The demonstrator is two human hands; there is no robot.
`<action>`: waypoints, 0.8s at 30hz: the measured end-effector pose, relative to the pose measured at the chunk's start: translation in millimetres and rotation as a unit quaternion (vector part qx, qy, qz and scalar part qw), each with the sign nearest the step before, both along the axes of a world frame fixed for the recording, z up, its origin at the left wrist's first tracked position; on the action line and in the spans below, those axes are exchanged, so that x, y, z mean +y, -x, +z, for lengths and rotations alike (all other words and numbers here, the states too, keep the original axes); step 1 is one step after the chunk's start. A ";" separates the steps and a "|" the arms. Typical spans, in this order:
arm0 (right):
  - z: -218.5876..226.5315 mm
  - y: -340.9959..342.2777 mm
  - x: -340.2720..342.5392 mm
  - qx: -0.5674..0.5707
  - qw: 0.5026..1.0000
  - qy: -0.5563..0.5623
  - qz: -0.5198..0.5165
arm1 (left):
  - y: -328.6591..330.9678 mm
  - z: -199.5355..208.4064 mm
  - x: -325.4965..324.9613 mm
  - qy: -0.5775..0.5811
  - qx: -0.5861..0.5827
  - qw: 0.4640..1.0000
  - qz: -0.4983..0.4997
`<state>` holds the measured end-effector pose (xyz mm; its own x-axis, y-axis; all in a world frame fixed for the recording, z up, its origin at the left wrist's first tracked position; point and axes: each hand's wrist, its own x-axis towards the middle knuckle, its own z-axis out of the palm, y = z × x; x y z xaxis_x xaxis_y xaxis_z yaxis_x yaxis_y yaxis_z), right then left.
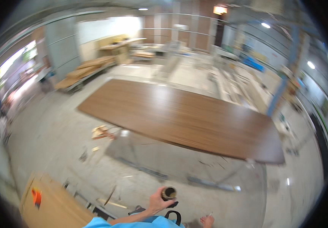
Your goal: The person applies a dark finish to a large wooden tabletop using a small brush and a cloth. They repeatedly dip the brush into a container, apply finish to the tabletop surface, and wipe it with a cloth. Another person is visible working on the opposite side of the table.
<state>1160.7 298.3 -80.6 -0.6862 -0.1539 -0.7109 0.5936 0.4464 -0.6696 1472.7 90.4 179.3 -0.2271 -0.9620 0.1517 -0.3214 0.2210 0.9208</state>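
My left hand (157,200) is closed around a small round open-topped container (169,193). It has a pale rim and a dark inside; I cannot tell whether it is a cup or a can. Low in the picture, right of centre, my right hand (207,220) has its fingers bent together. A thin pale thing seems to stick out of them, too small and blurred to name. Ahead of both hands lies a long brown wood-grain panel (179,117) with bowed long sides, raised above the floor on supports. Neither hand touches it.
A light brown board (53,205) with an orange object (37,197) on it lies at lower left. Wood scraps (101,132) are on the concrete floor. Stacked boards (84,71) stand far left; a blue post (277,97) rises at right.
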 end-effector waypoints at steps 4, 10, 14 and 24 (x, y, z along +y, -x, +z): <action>-15.5 -60.2 -112.1 -0.002 0.995 0.034 0.089 | -77.9 1.6 -41.4 -0.002 -0.003 0.998 0.056; -15.7 -200.9 -235.0 -0.046 0.973 0.093 0.209 | -193.0 10.1 -94.8 0.038 -0.033 0.983 0.176; -14.2 -264.3 -289.2 -0.045 0.948 0.087 0.303 | -247.4 1.3 -133.0 0.049 -0.069 0.968 0.238; -62.5 -343.1 -381.2 0.004 0.954 -0.122 0.273 | -327.2 -18.5 -271.4 0.009 0.055 0.974 0.219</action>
<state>1503.8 -82.9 -143.1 -0.5562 -0.3208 -0.7666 0.2239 0.8305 -0.5100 1799.8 -181.0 160.8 0.2224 -0.9601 0.1694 -0.2886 0.1012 0.9521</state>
